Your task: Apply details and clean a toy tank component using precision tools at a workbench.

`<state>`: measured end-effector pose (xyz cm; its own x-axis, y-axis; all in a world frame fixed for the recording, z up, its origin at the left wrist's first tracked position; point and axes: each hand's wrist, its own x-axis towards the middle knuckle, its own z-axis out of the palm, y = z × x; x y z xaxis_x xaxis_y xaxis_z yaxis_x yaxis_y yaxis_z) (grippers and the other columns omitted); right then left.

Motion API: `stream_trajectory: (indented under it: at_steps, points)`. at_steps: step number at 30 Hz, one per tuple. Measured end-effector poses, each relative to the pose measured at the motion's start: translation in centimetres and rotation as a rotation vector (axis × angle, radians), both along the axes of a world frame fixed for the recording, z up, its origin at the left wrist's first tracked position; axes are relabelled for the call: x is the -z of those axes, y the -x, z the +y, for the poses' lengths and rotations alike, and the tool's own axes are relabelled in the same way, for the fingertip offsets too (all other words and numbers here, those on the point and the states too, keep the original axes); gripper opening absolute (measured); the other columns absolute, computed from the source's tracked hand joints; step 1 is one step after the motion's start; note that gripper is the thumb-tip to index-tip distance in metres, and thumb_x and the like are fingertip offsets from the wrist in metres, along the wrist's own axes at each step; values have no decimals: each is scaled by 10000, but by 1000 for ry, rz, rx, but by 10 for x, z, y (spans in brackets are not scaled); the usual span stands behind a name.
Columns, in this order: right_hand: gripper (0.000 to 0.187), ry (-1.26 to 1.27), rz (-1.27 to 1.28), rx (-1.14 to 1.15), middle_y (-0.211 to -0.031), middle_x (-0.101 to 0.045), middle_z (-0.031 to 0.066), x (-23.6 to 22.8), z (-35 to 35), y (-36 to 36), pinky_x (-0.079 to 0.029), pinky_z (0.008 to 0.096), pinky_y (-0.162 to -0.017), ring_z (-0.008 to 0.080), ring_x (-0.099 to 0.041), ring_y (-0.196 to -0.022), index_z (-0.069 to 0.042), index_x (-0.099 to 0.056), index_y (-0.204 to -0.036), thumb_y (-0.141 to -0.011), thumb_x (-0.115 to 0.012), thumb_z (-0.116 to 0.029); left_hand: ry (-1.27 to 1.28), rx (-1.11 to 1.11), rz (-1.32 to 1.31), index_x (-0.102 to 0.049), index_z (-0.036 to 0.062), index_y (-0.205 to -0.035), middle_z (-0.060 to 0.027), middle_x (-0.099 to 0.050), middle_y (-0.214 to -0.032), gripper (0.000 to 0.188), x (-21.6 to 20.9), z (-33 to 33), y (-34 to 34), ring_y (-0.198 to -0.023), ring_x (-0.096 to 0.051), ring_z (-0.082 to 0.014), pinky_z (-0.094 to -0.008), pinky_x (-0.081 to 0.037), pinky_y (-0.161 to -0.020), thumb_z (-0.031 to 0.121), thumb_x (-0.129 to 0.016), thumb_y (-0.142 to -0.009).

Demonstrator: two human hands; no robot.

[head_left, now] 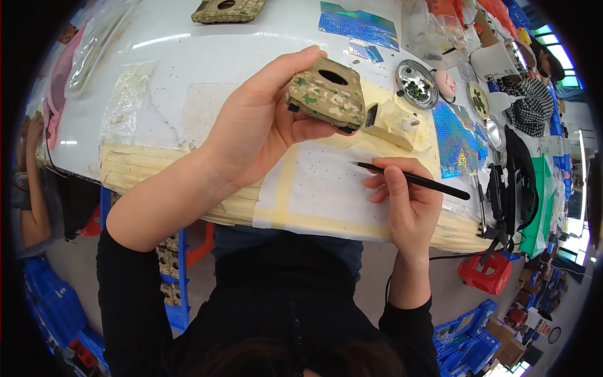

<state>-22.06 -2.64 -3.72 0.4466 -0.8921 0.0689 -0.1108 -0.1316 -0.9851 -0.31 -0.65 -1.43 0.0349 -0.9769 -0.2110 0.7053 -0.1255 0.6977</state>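
Observation:
My left hand (257, 119) is closed around a small camouflage model vehicle hull (330, 100), held tilted above the table. A dark round hole opens in the hull's upper face. Between the thumb and fingers of my right hand (408, 201) is a pair of slim black tweezers (424, 181). Their pointed tip hangs over a white sheet (314, 188) dotted with small dark specks, below the hull and apart from it. Another camouflage hull (229, 10) lies at the far edge of the view.
Beside the hull stands a tape-covered block (392, 125). A round metal dish (416, 85) with dark green bits sits farther right, near shiny blue holographic sheets (461, 141). A clear bag (129, 94) lies at left. Another person's arm (34, 188) shows at the far left.

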Motion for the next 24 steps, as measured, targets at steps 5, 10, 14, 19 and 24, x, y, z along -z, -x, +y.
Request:
stream_trajectory:
  at_steps: [5,10,14,19,24]
  points:
    - [138,-1,11,-8,-861,-638,78,2,0,-1,-480,203,-558,115,-621,-702,44,-616,-958,-909,-559,-72,22,-2,7,-474,-7,-1237,-117,-640,-1013,431,0,1,0,-762,-673,-207,-254,-572,-642,300,-437,-937]
    - [135,1,27,-5,-863,-637,75,2,0,0,-479,203,-560,116,-620,-702,44,-617,-961,-907,-562,-67,42,12,3,-475,-7,-1234,-103,-632,-1032,423,2,0,0,-812,-660,-158,-325,-569,-745,293,-431,-939]
    - [136,1,23,-8,-860,-636,78,2,0,-1,-478,203,-562,117,-620,-703,46,-617,-959,-907,-562,-67,38,5,9,-473,-6,-1235,-102,-630,-1037,422,2,0,0,-817,-659,-154,-339,-568,-757,292,-429,-940]
    - [136,-1,21,-14,-860,-638,85,2,0,0,-476,202,-563,118,-621,-706,49,-618,-954,-907,-560,-64,46,8,5,-473,-4,-1236,-103,-630,-1038,421,3,0,-1,-818,-660,-160,-329,-570,-748,293,-428,-941]
    - [135,-6,17,-8,-864,-640,90,2,0,0,-476,203,-563,119,-621,-706,52,-617,-950,-908,-557,-62,52,18,4,-469,-6,-1241,-105,-630,-1037,425,2,0,-1,-814,-663,-167,-325,-573,-745,293,-429,-941]
